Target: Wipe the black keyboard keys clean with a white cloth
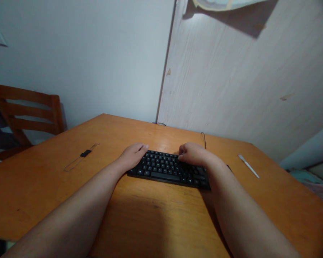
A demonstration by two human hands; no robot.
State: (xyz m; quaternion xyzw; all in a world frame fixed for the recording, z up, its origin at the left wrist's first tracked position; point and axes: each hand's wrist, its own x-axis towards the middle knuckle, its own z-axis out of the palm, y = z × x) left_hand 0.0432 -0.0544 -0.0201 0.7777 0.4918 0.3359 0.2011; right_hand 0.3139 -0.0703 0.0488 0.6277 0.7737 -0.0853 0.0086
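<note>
A black keyboard [164,166] lies on the wooden table in front of me, its space bar side towards me. My left hand [134,156] is closed round the keyboard's left end, with the thumb along the top edge. Over the right part of the keys is my right hand [192,153], its fingers curled together and pointing down at the upper rows. Whatever may be between those fingertips is hidden. My right wrist and forearm cover the keyboard's right end.
The table [140,215] reaches back to the wall. On the left lies a thin wire loop with a black piece [85,153]; to the right, a white stick-like object [248,166]. A dark cable [204,139] runs behind my right hand. A wooden chair [29,111] stands at the left.
</note>
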